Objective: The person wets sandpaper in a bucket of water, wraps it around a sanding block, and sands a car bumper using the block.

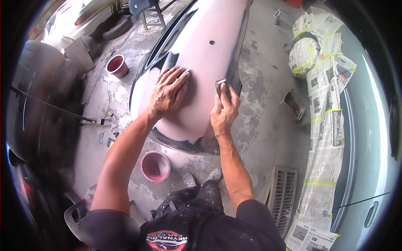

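Observation:
A long car bumper [201, 58], coated in pinkish-white primer with black showing along its edges, stretches away in front of me. My left hand [167, 92] lies on its left side, fingers extended over a small pale piece [184, 72]. Only an edge of that piece shows at the fingertips, so its kind is unclear. Toward the right edge, my right hand [225, 111] is closed on what looks like a folded sheet of sandpaper [218, 88], dark and greyish with a light rim. It touches or nearly touches the primed surface. A small dark hole [212, 42] pierces the bumper farther off.
One reddish bucket [155, 166] stands by my feet, another [117, 66] left of the bumper. A light-blue car [370, 138], edged with taped newspaper [324, 138], lines the right. A slatted grille [282, 192] lies beside it. Dark car parts [42, 104] crowd the left.

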`<state>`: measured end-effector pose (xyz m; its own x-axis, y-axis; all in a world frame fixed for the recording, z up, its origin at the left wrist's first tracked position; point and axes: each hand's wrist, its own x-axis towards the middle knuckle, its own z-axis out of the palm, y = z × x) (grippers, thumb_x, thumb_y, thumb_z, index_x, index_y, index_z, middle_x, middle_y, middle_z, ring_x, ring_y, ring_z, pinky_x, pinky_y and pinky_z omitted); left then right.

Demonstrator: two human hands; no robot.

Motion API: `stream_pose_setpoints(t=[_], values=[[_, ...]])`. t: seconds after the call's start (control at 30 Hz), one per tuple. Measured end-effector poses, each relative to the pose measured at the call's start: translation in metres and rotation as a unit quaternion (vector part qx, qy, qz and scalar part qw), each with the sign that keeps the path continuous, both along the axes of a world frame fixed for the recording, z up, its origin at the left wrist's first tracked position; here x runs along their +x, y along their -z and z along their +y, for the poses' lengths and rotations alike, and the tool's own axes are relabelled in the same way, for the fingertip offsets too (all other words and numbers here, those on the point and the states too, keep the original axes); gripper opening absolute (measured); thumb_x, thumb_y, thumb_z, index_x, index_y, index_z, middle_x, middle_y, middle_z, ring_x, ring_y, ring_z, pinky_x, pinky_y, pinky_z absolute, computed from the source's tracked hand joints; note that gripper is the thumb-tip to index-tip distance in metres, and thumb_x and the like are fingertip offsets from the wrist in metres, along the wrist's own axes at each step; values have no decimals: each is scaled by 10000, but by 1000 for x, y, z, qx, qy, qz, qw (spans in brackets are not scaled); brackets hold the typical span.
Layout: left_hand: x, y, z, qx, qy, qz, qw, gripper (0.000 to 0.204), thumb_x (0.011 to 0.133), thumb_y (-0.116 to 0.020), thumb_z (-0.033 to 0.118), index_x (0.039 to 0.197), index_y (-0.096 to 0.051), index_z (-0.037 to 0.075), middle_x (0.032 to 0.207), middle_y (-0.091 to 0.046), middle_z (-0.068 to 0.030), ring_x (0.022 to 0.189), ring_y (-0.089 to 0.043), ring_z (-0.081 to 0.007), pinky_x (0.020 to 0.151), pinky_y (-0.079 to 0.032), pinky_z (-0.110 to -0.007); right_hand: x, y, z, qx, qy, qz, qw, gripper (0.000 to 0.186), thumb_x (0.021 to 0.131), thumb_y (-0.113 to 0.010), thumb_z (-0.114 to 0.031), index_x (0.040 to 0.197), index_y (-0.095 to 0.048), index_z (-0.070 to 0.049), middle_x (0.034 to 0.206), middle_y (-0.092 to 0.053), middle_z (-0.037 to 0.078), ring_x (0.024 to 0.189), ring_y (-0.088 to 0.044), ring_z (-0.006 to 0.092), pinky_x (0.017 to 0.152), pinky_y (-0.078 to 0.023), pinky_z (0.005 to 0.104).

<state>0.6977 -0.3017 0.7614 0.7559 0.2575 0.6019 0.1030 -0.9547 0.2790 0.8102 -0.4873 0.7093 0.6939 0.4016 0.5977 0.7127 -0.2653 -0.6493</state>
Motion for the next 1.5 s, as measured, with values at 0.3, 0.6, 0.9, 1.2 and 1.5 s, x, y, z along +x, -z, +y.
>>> stream_pose_setpoints(t=[0.3, 0.6, 0.9, 1.2, 1.5], values=[[-7, 3, 11, 12, 1, -5, 1000, 400, 944, -613, 180, 1327, -639, 65, 1368, -627, -183, 1330, -549, -370, 1162, -355, -510, -44, 43, -24, 6, -8, -76, 997, 459, 929, -670, -56, 1385, -656, -108, 1350, -583, 196, 1150, -583, 374, 966, -505, 438], [-7, 7, 2, 4, -6, 7, 1000, 404, 941, -620, 184, 1330, -641, 78, 1378, -620, -181, 1332, -547, -375, 1168, -349, -509, -128, 102, -76, -2, 28, -44, 999, 414, 951, -677, -72, 1363, -674, -115, 1344, -593, 189, 1174, -591, 400, 983, -513, 427], [-5, 3, 7, 20, 11, 6, 1000, 399, 952, -619, 174, 1337, -644, 70, 1381, -620, -182, 1326, -547, -386, 1155, -363, -505, 13, 5, 5, 40, 3, 91, 995, 399, 968, -665, -107, 1365, -653, -75, 1285, -625, 145, 1143, -603, 329, 977, -507, 407], [-4, 21, 13, 46, -4, 24, 999, 404, 968, -570, 162, 1348, -642, 46, 1390, -616, -203, 1333, -543, -390, 1168, -354, -499, -131, 131, -74, 55, 37, -49, 997, 534, 861, -678, 52, 1374, -652, -92, 1342, -542, 253, 1183, -575, 416, 988, -486, 487], [-10, 16, 16, 51, -14, 48, 997, 400, 989, -536, 157, 1358, -629, 33, 1400, -608, -202, 1355, -530, -371, 1179, -345, -483, -80, 61, -46, 60, 26, 70, 995, 484, 912, -612, 29, 1376, -654, -99, 1345, -597, 222, 1177, -607, 389, 1024, -478, 452]])
